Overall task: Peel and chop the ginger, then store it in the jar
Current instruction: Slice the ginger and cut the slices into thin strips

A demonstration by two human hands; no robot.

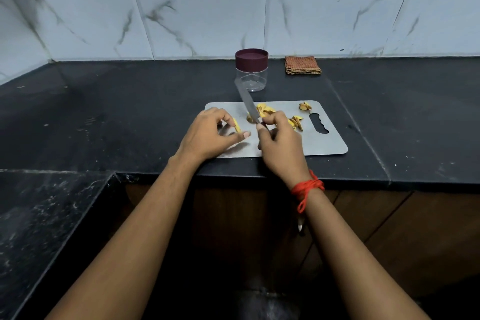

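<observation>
A grey metal cutting board (327, 144) lies on the black counter. My left hand (210, 138) pinches a thin yellow ginger piece (237, 125) over the board's left part. My right hand (280, 145) grips a knife (246, 100), whose blade points up and away toward the jar. Yellow ginger pieces and peels (266, 109) lie in small heaps on the board, more at the right (296, 122) and near the far corner (305, 106). Behind the board stands a clear jar (251, 78) with a dark maroon lid on it.
A folded orange checked cloth (302, 65) lies by the tiled wall, right of the jar. The black counter (130, 112) turns a corner at the left. Brown cabinet doors (389, 229) are below the counter's front edge.
</observation>
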